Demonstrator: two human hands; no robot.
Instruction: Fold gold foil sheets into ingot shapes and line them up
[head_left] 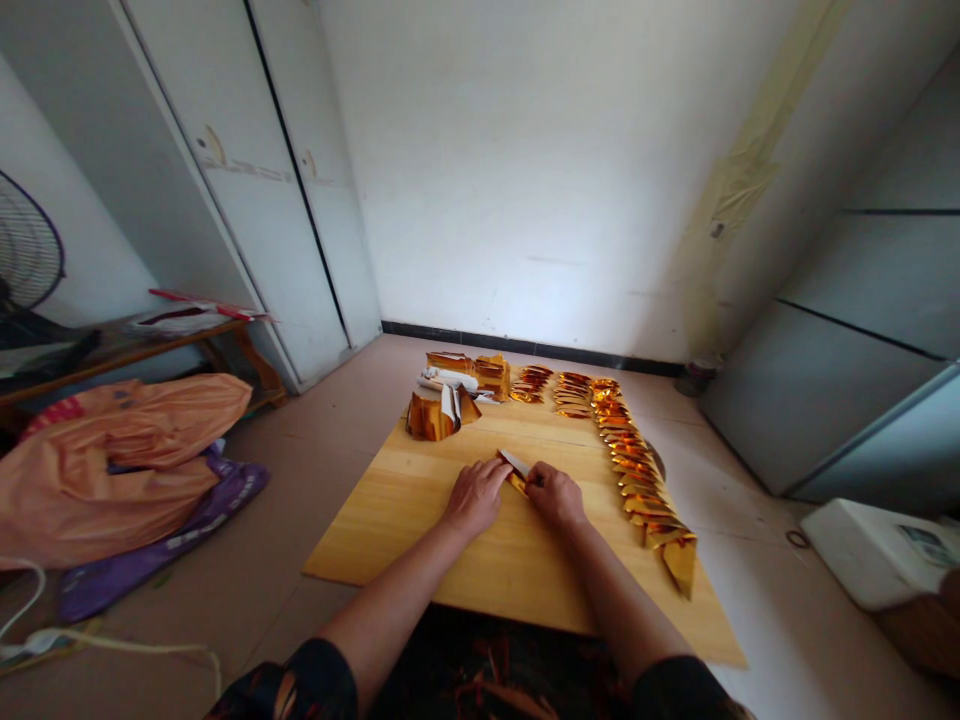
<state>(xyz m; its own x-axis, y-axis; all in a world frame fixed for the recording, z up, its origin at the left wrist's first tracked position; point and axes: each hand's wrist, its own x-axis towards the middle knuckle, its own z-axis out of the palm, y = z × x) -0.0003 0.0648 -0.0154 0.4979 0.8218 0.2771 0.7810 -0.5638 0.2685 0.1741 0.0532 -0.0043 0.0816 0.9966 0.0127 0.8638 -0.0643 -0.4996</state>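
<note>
My left hand (475, 495) and my right hand (556, 495) meet at the middle of a wooden board (420, 530) on the floor, both pinching a small piece of gold foil paper (515, 466) that is partly folded, its silver side showing. A long row of folded gold pieces (637, 475) runs down the board's right side. Stacks of unfolded gold paper (442, 410) sit at the far left of the board, with more folded pieces (551, 385) laid out at the far edge.
An orange plastic sack (112, 460) and a purple bag (172, 540) lie on the floor at left, beside a low wooden bench (127, 350) and a fan (26, 255). White cabinet doors (247, 190) stand behind. A white appliance (877, 550) sits at right.
</note>
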